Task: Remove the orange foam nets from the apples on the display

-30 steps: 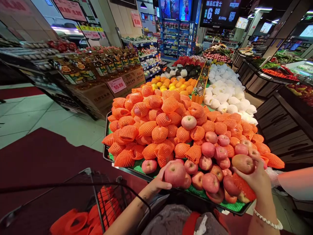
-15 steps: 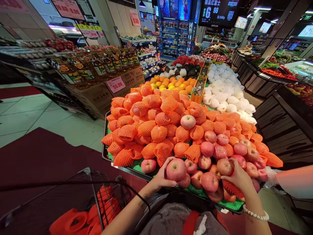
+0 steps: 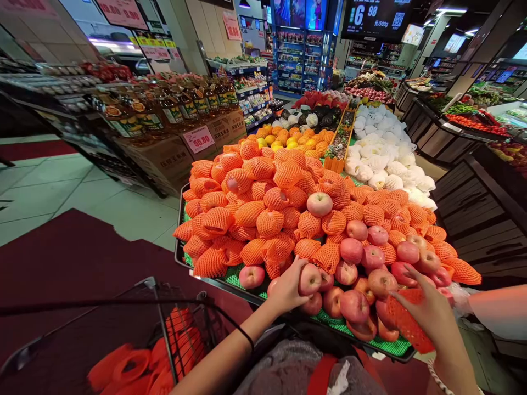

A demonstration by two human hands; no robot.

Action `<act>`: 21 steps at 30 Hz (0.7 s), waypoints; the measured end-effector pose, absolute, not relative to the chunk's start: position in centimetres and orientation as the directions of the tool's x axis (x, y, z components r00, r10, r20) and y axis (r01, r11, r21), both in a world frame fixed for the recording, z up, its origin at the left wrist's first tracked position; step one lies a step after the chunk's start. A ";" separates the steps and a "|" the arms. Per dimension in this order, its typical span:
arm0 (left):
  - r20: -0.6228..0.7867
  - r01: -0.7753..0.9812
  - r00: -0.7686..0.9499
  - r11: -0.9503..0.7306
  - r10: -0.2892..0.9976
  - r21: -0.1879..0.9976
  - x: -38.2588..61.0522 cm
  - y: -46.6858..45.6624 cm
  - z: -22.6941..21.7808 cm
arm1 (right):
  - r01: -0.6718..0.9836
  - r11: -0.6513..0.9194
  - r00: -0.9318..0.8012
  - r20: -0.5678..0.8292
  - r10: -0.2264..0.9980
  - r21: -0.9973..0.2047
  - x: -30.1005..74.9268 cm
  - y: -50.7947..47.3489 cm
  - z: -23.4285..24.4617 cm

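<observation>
My left hand (image 3: 290, 288) is curled around a pinkish-red apple (image 3: 310, 280) at the front edge of the fruit display, touching the neighbouring apples. Part of another apple (image 3: 272, 286) shows just left of that hand. Over the front right corner, my right hand (image 3: 432, 310) has its thumb and forefinger spread apart, while an orange foam net (image 3: 411, 321) hangs in its grip, beneath the palm. The fingers holding the net are mostly hidden. A blotchy red apple (image 3: 382, 283) lies just left of the right thumb, apart from it. Bare apples (image 3: 354, 306) crowd between both hands.
Apples in orange foam nets (image 3: 247, 214) are heaped behind the bare ones. A wire cart (image 3: 181, 329) holding orange nets stands at lower left. Another person's arm (image 3: 500, 310) reaches in from the right. Oil bottles (image 3: 168, 107) stand on boxes at left.
My right hand has let go of the blotchy apple and moved right with the foam net. My left hand's apple appears lower, slightly to the right, among the others.
</observation>
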State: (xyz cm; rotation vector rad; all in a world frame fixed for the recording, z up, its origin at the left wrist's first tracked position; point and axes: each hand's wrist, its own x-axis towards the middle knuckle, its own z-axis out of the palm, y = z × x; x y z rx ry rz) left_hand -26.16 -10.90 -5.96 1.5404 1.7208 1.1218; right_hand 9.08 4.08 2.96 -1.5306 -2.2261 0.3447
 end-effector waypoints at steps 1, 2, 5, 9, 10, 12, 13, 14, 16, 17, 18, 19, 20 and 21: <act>0.121 0.562 -0.159 -0.011 0.980 0.827 -26.1 -10.6 -6.1 | 0.825 0.359 -0.274 0.247 0.929 -0.436 8.8 3.8 3.6; 0.118 0.614 -0.145 -0.004 0.982 0.789 -26.0 -10.4 -6.2 | 0.823 0.356 -0.242 0.295 0.924 -0.443 8.5 3.5 4.0; 0.105 0.728 -0.141 0.031 0.984 0.685 -26.3 -10.3 -6.3 | 0.822 0.361 -0.186 0.391 0.901 -0.441 7.5 2.9 4.6; 0.074 0.815 -0.193 0.118 0.978 0.567 -27.1 -11.1 -6.5 | 0.796 0.430 -0.203 0.481 0.853 -0.426 6.5 2.5 4.3; 0.056 0.823 -0.194 0.131 0.979 0.554 -27.2 -11.3 -6.7 | 0.780 0.453 -0.208 0.505 0.838 -0.431 6.2 2.3 4.3; 0.036 0.828 -0.172 0.125 0.984 0.547 -27.2 -11.6 -7.2 | 0.754 0.478 -0.191 0.545 0.816 -0.451 5.5 1.9 4.6; 0.039 0.829 -0.163 0.115 0.986 0.548 -27.1 -11.8 -7.6 | 0.741 0.483 -0.175 0.561 0.809 -0.465 5.1 1.7 4.8; 0.048 0.829 -0.158 0.106 0.986 0.548 -27.0 -11.9 -7.9 | 0.729 0.488 -0.158 0.576 0.802 -0.480 4.6 1.5 4.9; 0.079 0.830 -0.155 0.086 0.985 0.551 -26.8 -12.1 -8.4 | 0.703 0.500 -0.132 0.598 0.791 -0.506 3.5 1.1 5.2; 0.096 0.830 -0.156 0.078 0.983 0.552 -26.7 -12.2 -8.6 | 0.684 0.513 -0.137 0.601 0.788 -0.518 2.9 1.0 5.3; 0.110 0.830 -0.157 0.070 0.982 0.554 -26.6 -12.3 -8.6 | 0.666 0.527 -0.150 0.597 0.788 -0.528 2.4 0.9 5.3; 0.120 0.828 -0.152 0.061 0.981 0.557 -26.6 -12.5 -8.6 | 0.650 0.539 -0.169 0.589 0.790 -0.536 1.9 0.8 5.2; 0.124 0.827 -0.143 0.050 0.982 0.560 -26.6 -12.5 -8.4 | 0.636 0.547 -0.187 0.580 0.793 -0.544 1.5 0.8 5.1; 0.123 0.826 -0.129 0.039 0.984 0.562 -26.7 -12.6 -8.3 | 0.622 0.555 -0.206 0.568 0.797 -0.553 1.2 0.7 4.9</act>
